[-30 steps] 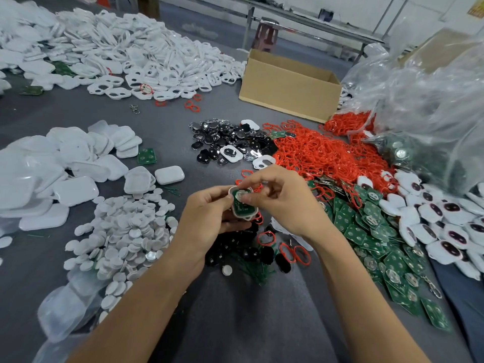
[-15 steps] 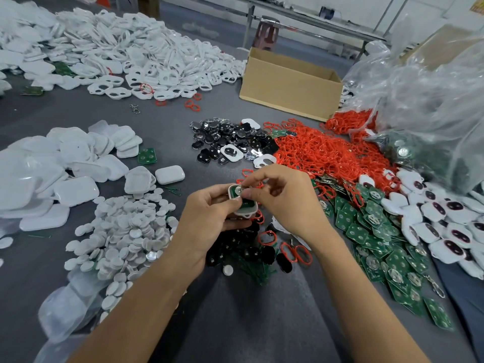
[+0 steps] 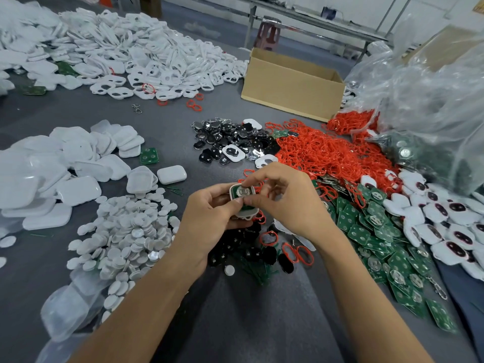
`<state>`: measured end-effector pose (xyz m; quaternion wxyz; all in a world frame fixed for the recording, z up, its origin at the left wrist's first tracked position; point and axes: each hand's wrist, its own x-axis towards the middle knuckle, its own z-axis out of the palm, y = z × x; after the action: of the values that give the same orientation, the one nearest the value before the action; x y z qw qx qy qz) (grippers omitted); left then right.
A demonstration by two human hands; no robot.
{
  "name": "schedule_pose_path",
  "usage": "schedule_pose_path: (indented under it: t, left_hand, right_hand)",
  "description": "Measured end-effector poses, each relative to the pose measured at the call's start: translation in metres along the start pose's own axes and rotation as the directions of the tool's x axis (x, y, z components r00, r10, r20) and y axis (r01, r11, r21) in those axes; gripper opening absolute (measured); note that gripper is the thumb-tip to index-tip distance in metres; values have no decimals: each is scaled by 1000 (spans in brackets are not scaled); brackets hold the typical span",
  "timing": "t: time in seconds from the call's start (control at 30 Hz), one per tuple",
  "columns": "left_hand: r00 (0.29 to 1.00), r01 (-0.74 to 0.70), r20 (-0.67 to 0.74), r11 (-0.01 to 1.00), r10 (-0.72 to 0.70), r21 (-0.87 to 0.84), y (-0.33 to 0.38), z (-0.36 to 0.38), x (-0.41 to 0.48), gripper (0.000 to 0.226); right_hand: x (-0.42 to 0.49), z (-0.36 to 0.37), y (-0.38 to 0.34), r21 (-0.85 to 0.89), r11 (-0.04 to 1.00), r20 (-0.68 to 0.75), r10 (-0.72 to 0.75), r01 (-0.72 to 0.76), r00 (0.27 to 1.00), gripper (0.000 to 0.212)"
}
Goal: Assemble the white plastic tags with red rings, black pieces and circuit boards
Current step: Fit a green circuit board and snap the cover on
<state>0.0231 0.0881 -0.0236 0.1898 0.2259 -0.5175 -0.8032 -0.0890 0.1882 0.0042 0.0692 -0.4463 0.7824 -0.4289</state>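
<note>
Both hands meet mid-table; left hand [image 3: 209, 218] cradles the white tag [image 3: 242, 203]; right hand [image 3: 285, 203] pinches its circuit board [image 3: 242, 193].

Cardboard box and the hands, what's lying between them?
In the head view, a pile of black pieces and a heap of red rings lie there.

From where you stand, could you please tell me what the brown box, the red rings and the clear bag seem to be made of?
The brown box looks like matte cardboard: tan faces, open top. The red rings seem thin rubber or soft plastic, lying in bent, tangled loops. The clear bag looks like glossy plastic film, crinkled and see-through.
</note>
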Motion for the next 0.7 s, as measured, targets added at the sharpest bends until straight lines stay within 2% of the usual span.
schedule_pose_path:
  t: [0.53, 0.7]
  left_hand:
    - [998, -27, -48, 1000, 27, 6, 1, -3, 1, 15]
    - [998, -20, -58, 1000, 21, 18, 1, -3, 1, 14]
  right_hand:
    - [-1, 6, -1, 92, 996, -1, -15, 15, 1000, 19]
    - [-2, 3, -3, 98, 995, 38, -15, 11, 999, 23]
